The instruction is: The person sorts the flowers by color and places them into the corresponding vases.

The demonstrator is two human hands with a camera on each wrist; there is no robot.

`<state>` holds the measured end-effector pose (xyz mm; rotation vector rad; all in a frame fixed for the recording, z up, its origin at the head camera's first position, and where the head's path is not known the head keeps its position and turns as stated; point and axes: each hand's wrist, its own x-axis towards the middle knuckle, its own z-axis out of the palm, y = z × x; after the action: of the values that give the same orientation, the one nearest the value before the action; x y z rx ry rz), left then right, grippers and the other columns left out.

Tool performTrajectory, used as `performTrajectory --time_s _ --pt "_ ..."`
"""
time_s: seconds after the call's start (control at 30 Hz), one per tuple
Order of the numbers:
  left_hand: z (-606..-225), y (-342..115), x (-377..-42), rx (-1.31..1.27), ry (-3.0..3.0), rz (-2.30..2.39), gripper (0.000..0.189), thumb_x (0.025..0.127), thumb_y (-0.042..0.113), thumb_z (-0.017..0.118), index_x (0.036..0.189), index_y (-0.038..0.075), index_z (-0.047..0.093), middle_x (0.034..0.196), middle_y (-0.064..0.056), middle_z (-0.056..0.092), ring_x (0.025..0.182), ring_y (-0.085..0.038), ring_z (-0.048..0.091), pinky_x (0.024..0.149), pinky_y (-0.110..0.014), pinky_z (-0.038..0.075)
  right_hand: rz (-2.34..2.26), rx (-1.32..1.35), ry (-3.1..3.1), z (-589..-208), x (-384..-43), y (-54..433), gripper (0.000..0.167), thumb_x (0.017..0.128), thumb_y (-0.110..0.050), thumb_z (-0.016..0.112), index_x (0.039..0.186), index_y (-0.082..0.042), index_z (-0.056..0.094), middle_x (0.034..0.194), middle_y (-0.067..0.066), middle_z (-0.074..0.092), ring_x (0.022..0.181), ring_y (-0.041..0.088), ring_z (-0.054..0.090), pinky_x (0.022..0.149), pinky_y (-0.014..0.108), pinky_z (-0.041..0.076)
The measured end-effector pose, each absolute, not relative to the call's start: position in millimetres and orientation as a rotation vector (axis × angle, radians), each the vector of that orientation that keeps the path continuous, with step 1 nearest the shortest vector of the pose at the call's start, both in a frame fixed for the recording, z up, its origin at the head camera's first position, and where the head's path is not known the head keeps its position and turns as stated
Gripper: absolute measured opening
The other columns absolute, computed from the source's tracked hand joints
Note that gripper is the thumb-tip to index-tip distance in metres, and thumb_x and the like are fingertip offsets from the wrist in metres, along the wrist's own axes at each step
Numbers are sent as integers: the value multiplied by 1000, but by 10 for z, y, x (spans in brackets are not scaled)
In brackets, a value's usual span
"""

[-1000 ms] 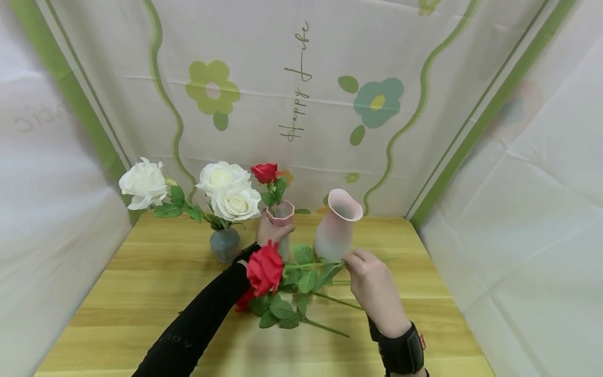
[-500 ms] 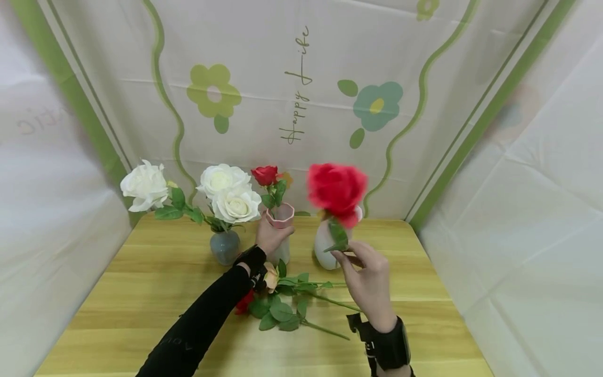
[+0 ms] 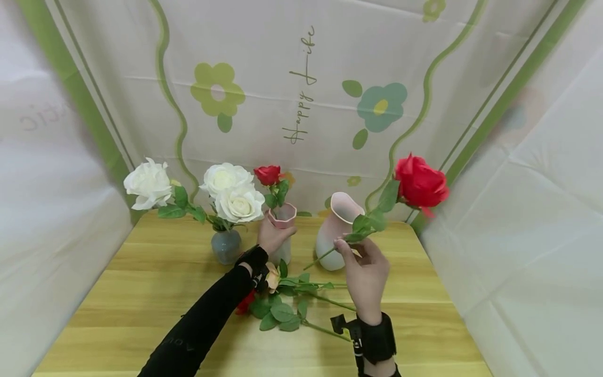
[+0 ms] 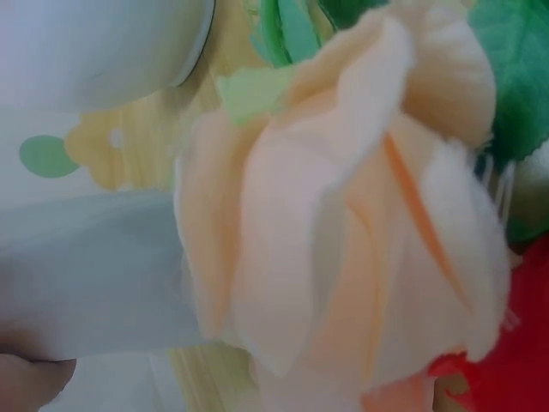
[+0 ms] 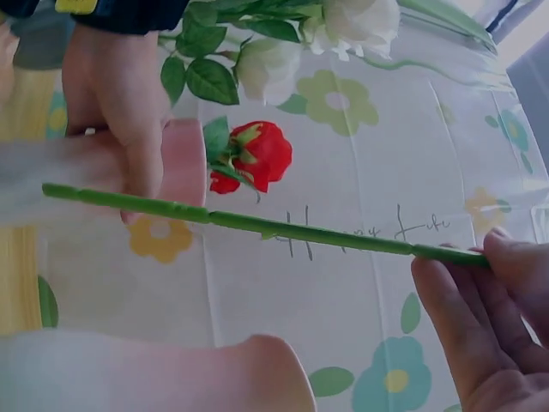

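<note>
At the right side of the bench [image 3: 108,314], the right hand [image 3: 365,272] holds a large red rose [image 3: 421,180] in the air. Its grip is narrow: the thumb and the fingertips pinch the green stem below the leaves [image 3: 369,222]. The rose is tilted, with its flower to the far right and the bare end of its stem to the near left. In the head view, this end passes in front of the wide-mouthed vase [image 3: 330,233], which is pink above and white below; I cannot tell if they touch.

Near the middle, the left hand [image 3: 273,234] is wrapped around the narrow vase [image 3: 284,251], just under its pink rim, so this grip is holding the vase upright. A small red rose [image 3: 267,175] stands in it, the flower above the rim.

To the left of this hand there is a small grey-blue vase [image 3: 226,247] with white roses [image 3: 240,203]; one of them leans far out to the left.

On the near side, a peach rose [image 3: 272,277] lies on the bench, and beside it another red rose [image 3: 245,302], partly hidden by the left arm. Their stems point to the right. In the left wrist view, the peach flower fills most of the space. Behind the bench hangs a white cloth [image 3: 264,31] with printed flowers and writing.
</note>
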<state>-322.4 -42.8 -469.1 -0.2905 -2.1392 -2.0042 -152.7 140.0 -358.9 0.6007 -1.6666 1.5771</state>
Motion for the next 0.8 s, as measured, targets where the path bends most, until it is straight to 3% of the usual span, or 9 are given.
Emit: performTrajectory --time_s 0.27,0.6,0.73,0.8 --pt "-4740 -418 -3256 -299 -2109 -2023 87 78 1 80 150 -2 31 135 -28 47 119 -40 49 96 -52 43 1774 501 -1570 -3646 -1641 1352 29 88 21 59 117 16 56 100 37 57 89 40 63 78 46 56" --pt "-4714 -424 -3227 -242 -2160 -2002 83 79 4 78 148 -3 32 130 -26 51 116 -37 52 94 -47 45 1899 410 -1406 -3715 -1870 1374 23 96 6 58 117 14 56 103 37 60 93 43 64 80 48 55" --pt "-4645 -451 -3169 -335 -2092 -2031 80 79 0 77 146 -8 33 129 -31 50 117 -42 50 96 -51 43 1953 368 -1322 -3730 -1925 1338 22 96 3 60 114 15 55 101 31 64 94 45 64 82 49 54" --pt "-4644 -460 -3170 -362 -2073 -2036 81 79 -2 77 146 -9 33 130 -32 49 118 -43 49 98 -51 42 1973 352 -1293 -3735 -1958 1316 21 97 2 60 113 15 54 102 35 62 94 43 65 82 49 54"
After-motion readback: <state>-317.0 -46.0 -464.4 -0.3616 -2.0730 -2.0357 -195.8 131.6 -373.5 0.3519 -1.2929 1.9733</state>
